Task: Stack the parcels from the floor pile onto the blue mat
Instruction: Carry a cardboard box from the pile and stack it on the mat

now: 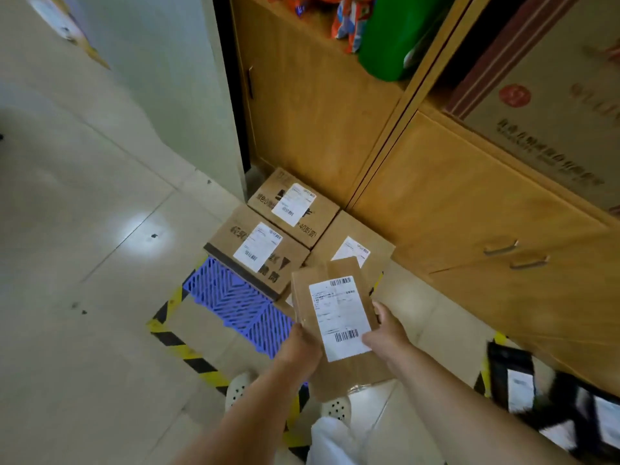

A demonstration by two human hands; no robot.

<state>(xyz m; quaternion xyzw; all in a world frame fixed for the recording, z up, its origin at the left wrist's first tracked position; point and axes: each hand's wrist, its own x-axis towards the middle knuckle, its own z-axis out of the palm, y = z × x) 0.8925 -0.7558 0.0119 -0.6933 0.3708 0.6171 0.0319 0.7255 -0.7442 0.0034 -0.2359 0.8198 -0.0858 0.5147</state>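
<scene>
I hold a flat brown cardboard parcel [339, 330] with a white shipping label in both hands, above the near edge of the blue mat [235, 303]. My left hand [300, 350] grips its left edge and my right hand [385, 333] grips its right edge. Three labelled cardboard parcels lie at the mat's far end: one at the back [293, 206], one in front of it on the left [256, 251], and one on the right [355, 246], partly hidden behind the held parcel.
Yellow-and-black floor tape [183, 347] frames the mat. A wooden cabinet [436, 196] with drawer handles runs along the right. Black parcels with white labels [536, 394] lie on the floor at the lower right. My white shoes [240, 387] stand on the tiles.
</scene>
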